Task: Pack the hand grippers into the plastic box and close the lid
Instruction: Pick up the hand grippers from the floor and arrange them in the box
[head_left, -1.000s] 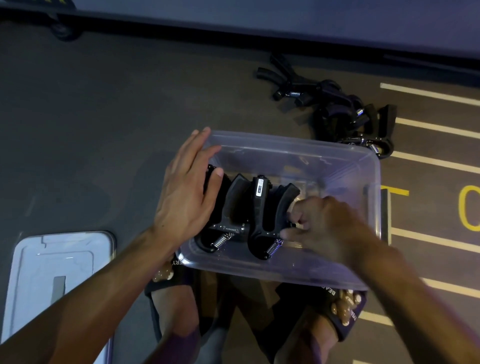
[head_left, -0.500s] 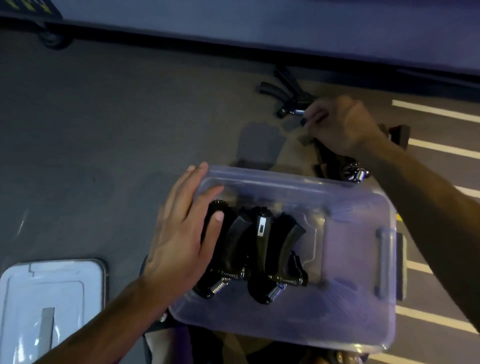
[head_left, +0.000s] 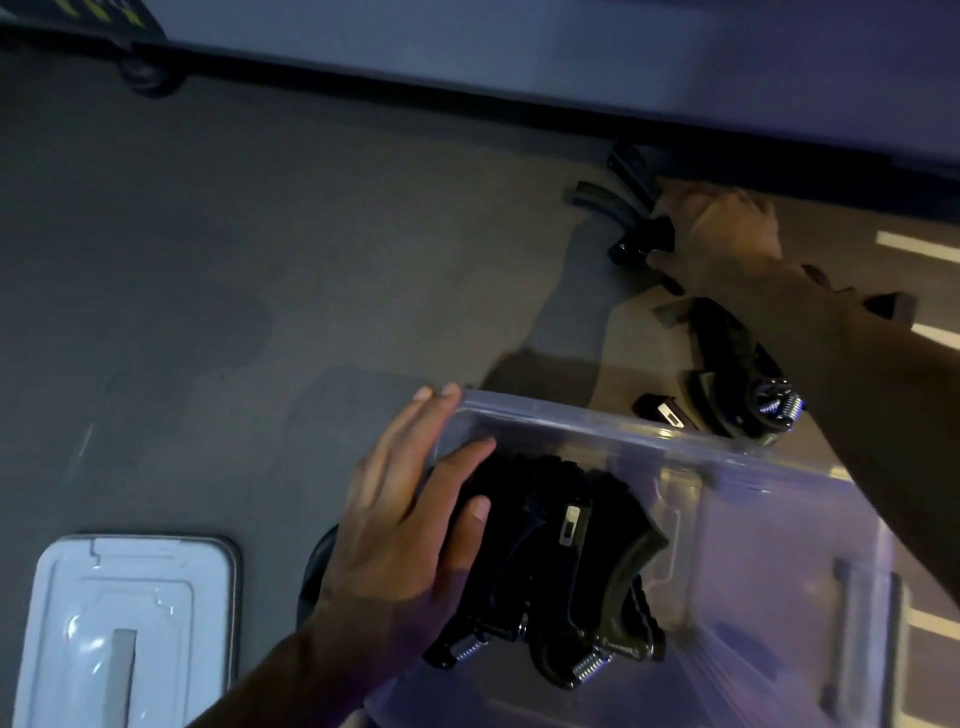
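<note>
A clear plastic box (head_left: 727, 452) sits on the floor in front of me, with black hand grippers (head_left: 566, 571) standing side by side in its left half. My left hand (head_left: 405, 525) rests on the box's left end, fingers straight over the rim and thumb on a packed gripper. My right hand (head_left: 719, 228) reaches far beyond the box and grips a black hand gripper (head_left: 623, 208) lying on the floor. More loose grippers (head_left: 737, 364) lie in a pile behind the box, partly hidden by my right forearm. The box's lid (head_left: 130, 629) lies flat at the lower left.
A dark wall base (head_left: 519, 104) runs along the back of the grey floor. White floor lines (head_left: 914, 244) show at the right. A dark wheel (head_left: 148, 78) stands at the back left.
My right hand left the box, reached back to the loose pile and closed on a gripper there. My left hand stayed on the box's left end. The view shifted forward.
</note>
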